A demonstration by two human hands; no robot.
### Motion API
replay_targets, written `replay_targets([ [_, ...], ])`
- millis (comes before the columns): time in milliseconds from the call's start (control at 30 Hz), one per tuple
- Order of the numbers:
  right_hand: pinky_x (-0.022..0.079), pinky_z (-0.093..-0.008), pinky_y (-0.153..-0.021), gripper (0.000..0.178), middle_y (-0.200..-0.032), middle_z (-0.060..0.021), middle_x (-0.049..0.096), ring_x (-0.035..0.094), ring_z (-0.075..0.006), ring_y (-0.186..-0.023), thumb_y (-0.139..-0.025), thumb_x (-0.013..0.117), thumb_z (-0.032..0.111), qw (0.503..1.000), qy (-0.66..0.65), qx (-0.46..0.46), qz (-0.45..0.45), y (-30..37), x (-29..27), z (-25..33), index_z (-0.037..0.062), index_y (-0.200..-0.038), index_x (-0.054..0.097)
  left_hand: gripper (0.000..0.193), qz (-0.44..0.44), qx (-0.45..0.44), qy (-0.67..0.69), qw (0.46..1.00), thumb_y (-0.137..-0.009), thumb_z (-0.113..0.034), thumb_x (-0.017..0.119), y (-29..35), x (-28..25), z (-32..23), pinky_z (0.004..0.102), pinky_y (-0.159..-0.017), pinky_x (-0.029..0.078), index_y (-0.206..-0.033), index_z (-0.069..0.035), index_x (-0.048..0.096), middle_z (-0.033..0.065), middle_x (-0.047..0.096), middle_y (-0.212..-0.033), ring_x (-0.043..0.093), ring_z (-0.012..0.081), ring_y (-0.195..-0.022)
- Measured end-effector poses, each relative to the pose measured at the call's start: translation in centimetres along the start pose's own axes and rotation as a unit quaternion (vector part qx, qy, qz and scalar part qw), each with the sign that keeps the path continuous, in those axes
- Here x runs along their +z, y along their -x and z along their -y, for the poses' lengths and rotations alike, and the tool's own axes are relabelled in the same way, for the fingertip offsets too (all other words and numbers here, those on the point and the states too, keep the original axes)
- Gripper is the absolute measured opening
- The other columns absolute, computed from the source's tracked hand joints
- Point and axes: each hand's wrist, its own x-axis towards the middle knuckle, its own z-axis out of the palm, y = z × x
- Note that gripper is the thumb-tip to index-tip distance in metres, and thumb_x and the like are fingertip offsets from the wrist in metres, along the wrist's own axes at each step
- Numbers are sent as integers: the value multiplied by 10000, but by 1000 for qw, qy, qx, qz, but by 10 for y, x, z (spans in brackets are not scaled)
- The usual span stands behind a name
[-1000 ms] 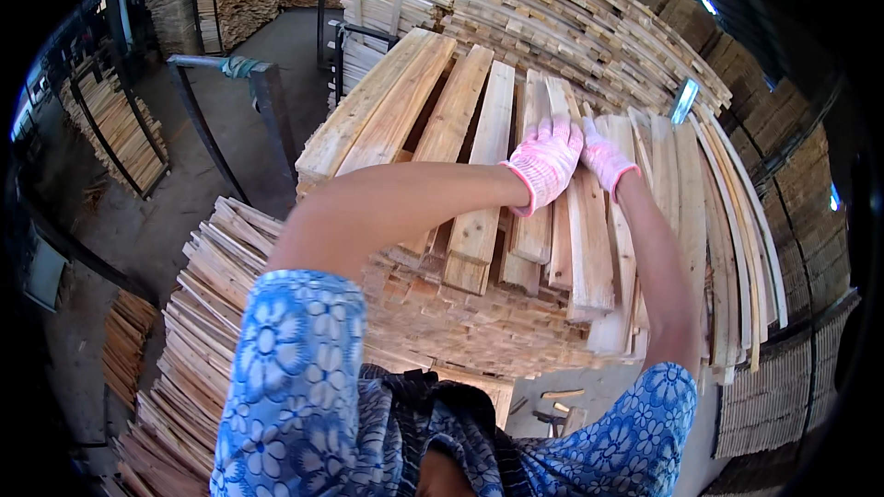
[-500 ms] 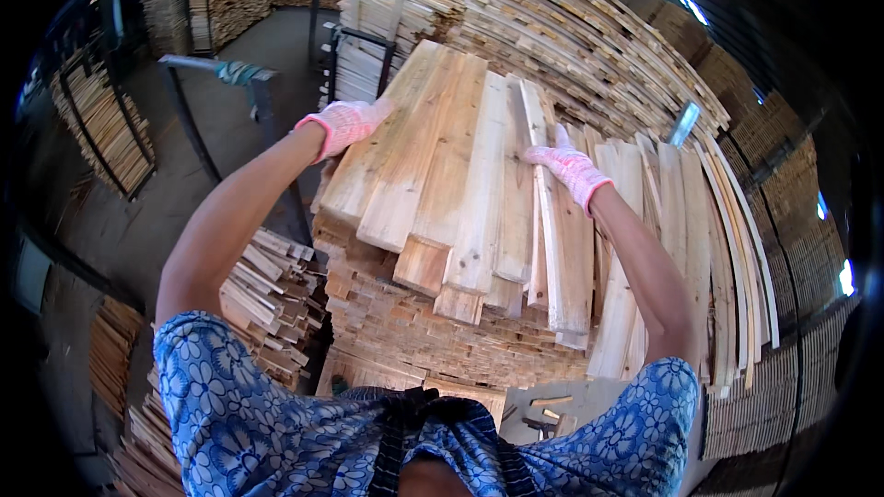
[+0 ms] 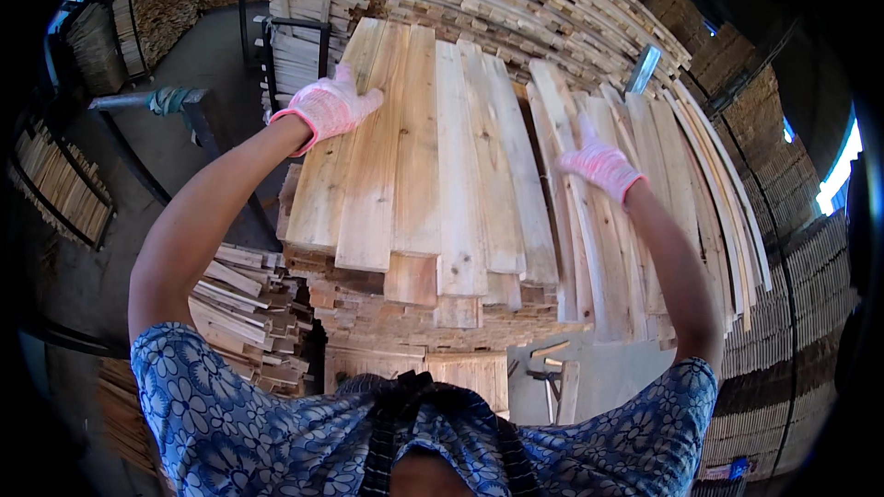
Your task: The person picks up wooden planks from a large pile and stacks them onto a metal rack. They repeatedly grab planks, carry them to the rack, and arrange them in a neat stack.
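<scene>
Both hands wear pink-and-white knit gloves. My left hand (image 3: 333,109) rests on the left boards of a row of flat wooden planks (image 3: 416,143), thumb and fingers spread. My right hand (image 3: 603,166) lies against a narrow board (image 3: 555,115) on the right-hand boards, thumb and forefinger stretched apart. Some of its fingers are hard to make out. A dark gap separates this board from the row of planks. The planks lie side by side on a tall stack (image 3: 405,317), their near ends uneven.
Long boards (image 3: 649,138) fan out at the right beside a metal post (image 3: 643,69). Behind rises a large lumber pile (image 3: 543,9). A metal frame (image 3: 138,101) with cloth wrapped on it stands left, above loose wood strips (image 3: 244,308). More stacks line the right (image 3: 783,313).
My right hand has moved right with the narrow board, opening a gap beside the planks. My left hand has shifted onto the planks' top, fingers spreading. The view has shifted.
</scene>
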Motion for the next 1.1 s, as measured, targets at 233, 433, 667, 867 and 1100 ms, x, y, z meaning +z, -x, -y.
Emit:
replay_targets([
  [233,477,-511,-1008,764,-1349,-307,541,585,-477,-1186,-833,632,309,997,70,18,32,-10,42,11,171,-1515,316,900,28,-40,214,976,-893,-610,536,-33,-36,25,521,-976,491,-1517,-11,287,264,503,-1391,597,433,-1190],
  [433,478,-483,-1004,838,-1295,-327,581,587,-441,-1206,-805,677,278,989,145,38,7,1,45,20,121,-1520,269,549,-12,323,-47,945,-961,-385,536,-114,-27,97,521,-893,565,-1385,-39,492,218,547,-1406,614,393,-1195],
  [667,478,-427,-991,938,-1316,-275,599,602,-397,-1201,-732,743,298,999,-36,-6,1,-5,10,24,77,-1526,295,639,69,-24,157,985,-893,-537,551,-106,1,19,489,-746,554,-1138,40,672,240,685,-1135,696,392,-996],
  [867,431,-439,-1039,716,-1361,-267,569,551,-396,-1264,-918,531,504,995,-62,-54,-50,-50,53,27,55,-1465,421,762,19,54,88,994,-897,-619,468,-84,-14,4,432,-899,508,-1181,60,665,254,696,-1107,664,370,-1087],
  [1100,461,-478,-962,565,-1257,-291,611,578,-415,-1200,-930,481,432,998,-19,-55,-39,-33,29,22,41,-1337,500,814,-31,37,45,998,-929,-669,394,-98,3,13,453,-1033,447,-1309,21,597,311,599,-1293,557,414,-1261],
])
